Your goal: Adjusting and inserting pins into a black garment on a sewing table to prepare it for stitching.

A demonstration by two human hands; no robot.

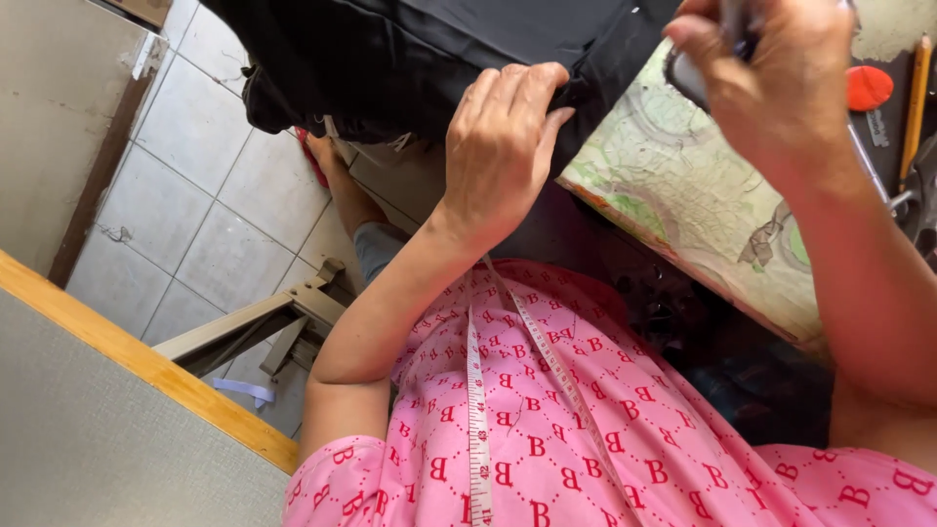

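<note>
A large piece of black cloth (410,49) hangs over the edge of a worktable covered with a worn patterned sheet (683,195). My left hand (503,141) pinches the edge of the black cloth, fingers closed on it. My right hand (776,73) is raised at the top right and grips a dark tool (698,73) with a pale rounded part; what kind of tool it is stays unclear. A white measuring tape (478,410) hangs down over my pink patterned shirt.
A red disc (869,88), a pencil (916,98) and metal scissors handles (913,200) lie at the table's right edge. A grey panel with a wooden rim (146,366) stands at lower left. Grey floor tiles (215,215), a bare foot (327,161) and a wooden frame (264,327) are below.
</note>
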